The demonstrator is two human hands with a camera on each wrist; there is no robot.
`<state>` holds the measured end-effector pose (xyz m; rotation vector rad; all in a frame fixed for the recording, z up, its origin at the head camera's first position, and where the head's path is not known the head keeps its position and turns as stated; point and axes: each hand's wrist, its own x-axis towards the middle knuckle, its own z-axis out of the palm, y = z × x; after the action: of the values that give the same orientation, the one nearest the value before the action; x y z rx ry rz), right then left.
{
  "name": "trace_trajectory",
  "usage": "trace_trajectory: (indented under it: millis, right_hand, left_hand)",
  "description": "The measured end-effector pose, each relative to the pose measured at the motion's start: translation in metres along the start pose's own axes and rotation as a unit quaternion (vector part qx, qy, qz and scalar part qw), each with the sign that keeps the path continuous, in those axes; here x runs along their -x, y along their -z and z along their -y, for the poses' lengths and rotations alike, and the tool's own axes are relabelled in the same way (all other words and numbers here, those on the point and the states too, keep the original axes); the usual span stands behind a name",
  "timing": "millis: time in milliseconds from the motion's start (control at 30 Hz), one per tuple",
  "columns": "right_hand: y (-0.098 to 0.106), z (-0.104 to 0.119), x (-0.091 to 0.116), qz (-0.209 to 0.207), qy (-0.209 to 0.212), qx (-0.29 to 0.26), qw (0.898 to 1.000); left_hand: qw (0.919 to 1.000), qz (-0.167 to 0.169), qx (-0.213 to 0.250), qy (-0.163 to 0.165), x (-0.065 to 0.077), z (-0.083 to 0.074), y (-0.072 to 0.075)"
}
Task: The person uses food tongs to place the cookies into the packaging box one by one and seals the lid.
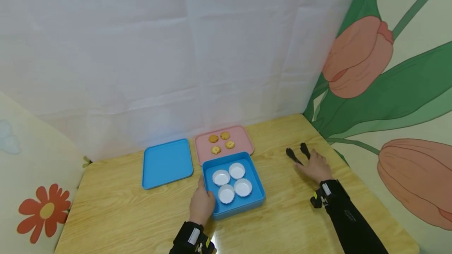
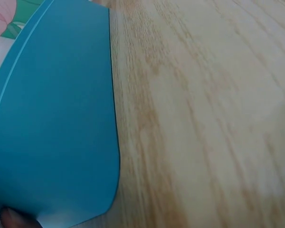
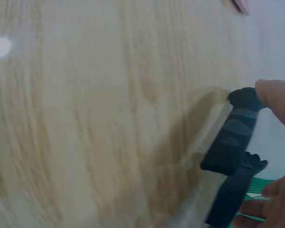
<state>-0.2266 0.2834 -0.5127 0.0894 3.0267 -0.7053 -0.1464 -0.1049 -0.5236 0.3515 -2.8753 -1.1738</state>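
A square blue box [image 1: 261, 201] stands on the table, with several white fluted paper cups [image 1: 226, 194] inside it. My left hand [image 1: 202, 205] holds the box by its left wall, the thumb over the rim. In the left wrist view the box's outer side [image 2: 57, 114] fills the left part, with a fingertip at the bottom corner. Over on the right, my right hand [image 1: 317, 167] holds small black tongs [image 1: 292, 155] between thumb and fingers, their two arms spread apart. The right wrist view shows the thumb against one arm of the tongs [image 3: 235, 128] and curled fingers beside the other.
A pink tray [image 1: 243, 138] behind the box carries several small round cookies [image 1: 213, 138]. To the left lies a flat blue lid or tray [image 1: 167, 164]. A white cloth [image 1: 169, 58] hangs along the table's back edge, and a flower-printed wall [image 1: 406, 109] borders the right side.
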Motion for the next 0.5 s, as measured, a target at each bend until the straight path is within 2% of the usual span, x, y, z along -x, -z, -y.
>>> trace_trajectory:
  millis: [267,500]
  right_hand:
    - [-0.017,-0.008,-0.002,-0.004,-0.015,0.009,1.0]
    - [-0.027,-0.01,-0.002,-0.043,-0.02,0.016,0.999]
  left_hand:
    - [0.9998,-0.001,-0.013,0.014,0.003,-0.006,0.001]
    - [0.9997,-0.005,-0.019,0.013,0.004,-0.006,0.002]
